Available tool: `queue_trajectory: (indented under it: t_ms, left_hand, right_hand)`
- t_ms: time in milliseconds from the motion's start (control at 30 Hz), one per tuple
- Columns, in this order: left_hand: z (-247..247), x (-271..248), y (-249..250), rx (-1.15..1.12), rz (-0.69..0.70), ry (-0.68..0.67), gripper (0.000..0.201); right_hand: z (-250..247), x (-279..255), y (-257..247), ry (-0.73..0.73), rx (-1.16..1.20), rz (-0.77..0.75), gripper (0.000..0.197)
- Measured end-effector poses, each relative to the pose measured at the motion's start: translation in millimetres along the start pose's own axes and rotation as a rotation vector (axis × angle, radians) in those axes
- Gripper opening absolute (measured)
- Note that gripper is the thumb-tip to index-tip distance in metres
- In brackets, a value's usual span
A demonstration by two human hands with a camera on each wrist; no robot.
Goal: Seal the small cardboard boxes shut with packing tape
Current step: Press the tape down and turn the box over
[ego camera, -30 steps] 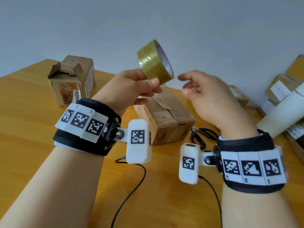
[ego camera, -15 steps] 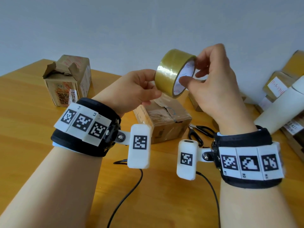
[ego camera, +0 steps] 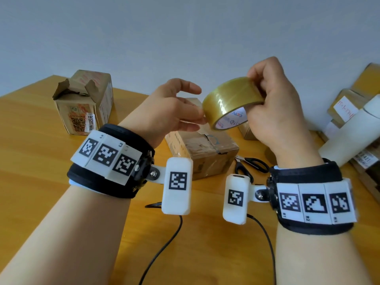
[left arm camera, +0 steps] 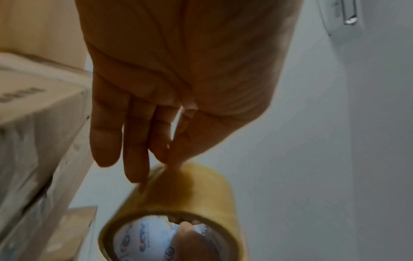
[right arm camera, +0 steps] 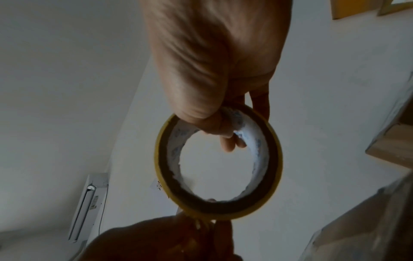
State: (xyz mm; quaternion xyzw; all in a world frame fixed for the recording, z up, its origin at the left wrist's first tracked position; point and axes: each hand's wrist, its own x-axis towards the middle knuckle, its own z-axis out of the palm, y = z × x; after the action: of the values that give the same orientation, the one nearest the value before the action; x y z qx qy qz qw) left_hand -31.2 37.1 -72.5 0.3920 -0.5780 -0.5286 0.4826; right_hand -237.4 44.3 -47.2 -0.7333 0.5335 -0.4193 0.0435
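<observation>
My right hand (ego camera: 275, 108) holds the tape (ego camera: 230, 101) up in the air at the centre right of the head view, above the table (ego camera: 30, 161). The thumb is hooked through the core and the fingers are curled over the outside of the roll, so it is gripped firmly. In the right wrist view the tape (right arm camera: 218, 162) shows as a ring with my thumb inside its white lining.

My left hand (ego camera: 168, 112) is just left of the roll, fingers mostly straight and loose. Its fingertips (left arm camera: 170, 159) touch the roll's outer surface near the edge (whether they have caught the loose end of the tape, I cannot tell). It grips nothing that I can make out.

Below the roll, in the middle of the head view, sits a closed box (ego camera: 205, 153) with old tape across its top. Another box (ego camera: 84, 103) stands at the upper left, its top flaps sticking up and torn. Black scissors (ego camera: 248, 164) lie on the table just right of the closed box. More boxes (ego camera: 345, 103) are piled at the right edge, with a white roll (ego camera: 349, 136) lying among them. Two black cables (ego camera: 164, 247) trail over the table in the lower middle of the frame.
</observation>
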Motion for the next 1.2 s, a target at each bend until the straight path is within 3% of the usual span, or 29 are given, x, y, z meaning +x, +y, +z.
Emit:
queue_trajectory:
  t_ms: [133,367,567,733,867,933,1067,1200]
  left_hand:
    - [2.1,0.1,-1.3,-0.166,-0.079,0.037,0.043]
    - [5.1,0.5,0.7,-0.272,-0.071,0.019,0.036]
    - [5.6,3.3,-4.6,-0.215,-0.145,0.001,0.038]
    - [1.7,4.8,-2.4,-0.042,-0.258,-0.078,0.004]
    - [-0.5,4.0,2.4,-0.060,-0.304,-0.106,0.019]
    - [0.8,4.2,4.7,-0.106,-0.284,-0.032,0.024]
    - [3.1,6.3,7.3,-0.132,-0.227,0.173,0.024]
    - [2.1,6.7,-0.8,0.171,-0.074,0.249,0.011]
  right_hand:
    - [1.9,0.5,-3.0,-0.001,0.041,0.014,0.032]
    - [2.8,2.4,3.1,0.033,0.062,0.064,0.029]
    - [-0.5,-2.0,-4.1,0.027,-0.015,0.043,0.034]
    - [-0.1,-4.4,-12.5,0.004,-0.084,0.029,0.037]
    - [-0.8,-4.1,-16.8,-0.005,-0.096,0.020,0.034]
    - [-2.3,-4.4,-19.0,-0.036,-0.096,0.006,0.031]
    - [-4.0,-5.3,-28.0,-0.164,-0.069,0.001,0.056]
    - [-9.0,-8.5,-36.4,-0.277,0.065,0.053,0.086]
